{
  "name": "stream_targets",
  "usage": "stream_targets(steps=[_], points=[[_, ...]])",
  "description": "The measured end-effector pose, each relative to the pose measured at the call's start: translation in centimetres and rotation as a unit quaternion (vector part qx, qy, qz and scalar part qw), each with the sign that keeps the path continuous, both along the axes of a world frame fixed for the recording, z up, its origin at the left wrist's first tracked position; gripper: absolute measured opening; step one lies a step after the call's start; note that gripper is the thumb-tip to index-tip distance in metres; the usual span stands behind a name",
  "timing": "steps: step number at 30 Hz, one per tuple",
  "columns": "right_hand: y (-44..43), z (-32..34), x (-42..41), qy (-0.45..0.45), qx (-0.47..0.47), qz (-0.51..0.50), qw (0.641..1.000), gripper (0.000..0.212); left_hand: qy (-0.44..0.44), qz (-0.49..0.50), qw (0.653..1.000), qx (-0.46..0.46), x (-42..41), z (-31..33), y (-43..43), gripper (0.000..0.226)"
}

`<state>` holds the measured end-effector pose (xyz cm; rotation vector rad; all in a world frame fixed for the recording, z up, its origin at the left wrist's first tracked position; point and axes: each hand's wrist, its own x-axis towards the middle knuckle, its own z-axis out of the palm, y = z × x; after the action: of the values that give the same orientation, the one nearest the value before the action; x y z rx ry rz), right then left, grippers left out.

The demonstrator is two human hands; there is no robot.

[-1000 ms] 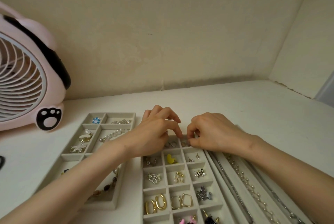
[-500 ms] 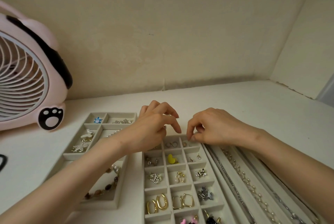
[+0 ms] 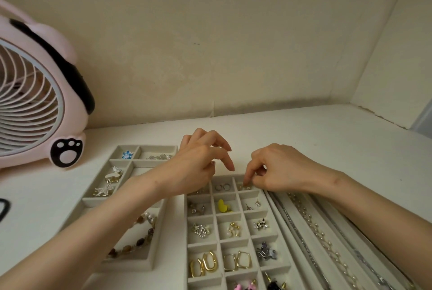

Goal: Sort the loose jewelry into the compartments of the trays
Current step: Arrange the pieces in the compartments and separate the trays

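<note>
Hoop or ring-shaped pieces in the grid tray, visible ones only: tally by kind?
In the grid tray:
chunky gold oval hoops: 2
thin squarish hoops: 2
small silver rings: 2
Total: 6
The left hand covers most of the far-left compartment, so that one is not counted.

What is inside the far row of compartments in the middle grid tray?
The middle compartment holds two small silver hoops. In the right one, small gold pieces lie at the right hand's fingertip. The left hand covers most of the left one.
</note>
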<state>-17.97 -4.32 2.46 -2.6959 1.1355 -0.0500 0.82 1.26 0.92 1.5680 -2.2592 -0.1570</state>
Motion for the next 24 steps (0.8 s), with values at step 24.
stream_targets(steps=[24], points=[[1.2, 0.2, 0.1, -0.044, -0.054, 0.004, 0.998, 0.009, -0.115, -0.068, 0.99, 0.032, -0.7, 0.5, 1.5, 0.01]])
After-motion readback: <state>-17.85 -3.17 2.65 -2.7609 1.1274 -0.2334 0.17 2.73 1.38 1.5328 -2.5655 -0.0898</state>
